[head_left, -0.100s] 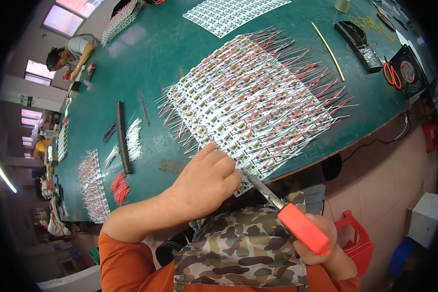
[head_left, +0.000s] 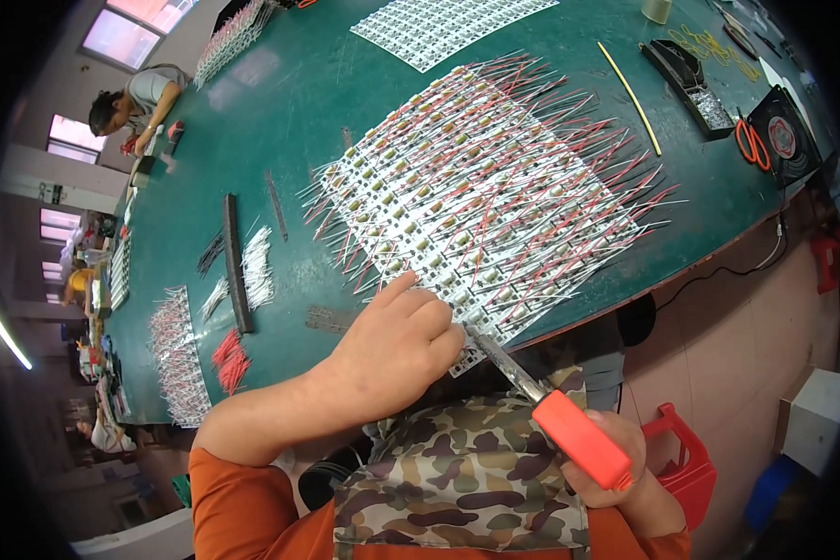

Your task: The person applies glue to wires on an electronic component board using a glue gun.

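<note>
A large white circuit board panel (head_left: 411,219) lies on the green table, with rows of small components and many red, white and dark wires standing out from it. At its near corner rests my left hand (head_left: 397,341), fingers curled and pinched together; whatever lies between the fingertips is hidden. My right hand (head_left: 611,457) is wrapped round the red handle of a soldering iron (head_left: 583,439). The iron's metal shaft slants up and left, its tip touching or close to the panel's near edge beside my left fingertips.
Left of the panel lie a dark bar (head_left: 236,261), white wires (head_left: 257,268), red wires (head_left: 231,361) and a smaller wired panel (head_left: 179,359). Another panel (head_left: 443,28) lies at the far side. Orange-handled scissors (head_left: 752,145), a small fan (head_left: 782,135) and a black tray (head_left: 689,89) sit right. A person (head_left: 145,103) works far left.
</note>
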A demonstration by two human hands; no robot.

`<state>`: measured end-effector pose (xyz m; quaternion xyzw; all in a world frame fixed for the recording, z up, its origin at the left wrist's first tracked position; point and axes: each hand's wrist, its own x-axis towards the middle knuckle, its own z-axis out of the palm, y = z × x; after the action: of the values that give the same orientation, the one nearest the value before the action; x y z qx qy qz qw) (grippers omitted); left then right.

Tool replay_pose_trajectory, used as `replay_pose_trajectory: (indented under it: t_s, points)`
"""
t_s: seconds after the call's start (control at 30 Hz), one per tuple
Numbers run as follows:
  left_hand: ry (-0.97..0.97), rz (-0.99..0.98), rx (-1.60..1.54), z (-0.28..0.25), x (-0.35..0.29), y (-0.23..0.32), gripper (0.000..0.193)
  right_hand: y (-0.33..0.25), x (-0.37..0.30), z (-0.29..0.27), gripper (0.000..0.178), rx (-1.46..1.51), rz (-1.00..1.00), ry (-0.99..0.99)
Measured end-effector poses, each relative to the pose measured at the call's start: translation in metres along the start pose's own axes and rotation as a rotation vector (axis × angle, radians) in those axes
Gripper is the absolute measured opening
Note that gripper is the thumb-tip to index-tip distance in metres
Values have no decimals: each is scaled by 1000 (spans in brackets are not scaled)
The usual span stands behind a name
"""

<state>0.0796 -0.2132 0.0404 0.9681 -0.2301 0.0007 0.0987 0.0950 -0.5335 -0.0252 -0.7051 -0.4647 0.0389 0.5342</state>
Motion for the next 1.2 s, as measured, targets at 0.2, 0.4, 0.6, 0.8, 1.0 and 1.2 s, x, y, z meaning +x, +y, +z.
replay_pose_trajectory:
  t_s: [0.2,0.4,0.6,0.8,1.0,1.2]
  points:
    - [1,4,3,0,1,0,12,-1,4,0,64,34,-15,-3]
    - [-4,12,7,0,1,-1,11,0,7,0,68,73,-11,-9]
    - [-21,3,11,-2,2,1,11,-2,5,1,63,45,17,-8]
    - [-17,7,18,-1,2,1,12,-2,-4,-3,26,40,138,63]
    - [-75,-10,20,-5,2,0,17,1,-5,-5,69,50,39,34]
    - [-24,6,24,-3,3,1,11,0,-7,-2,68,66,53,82]
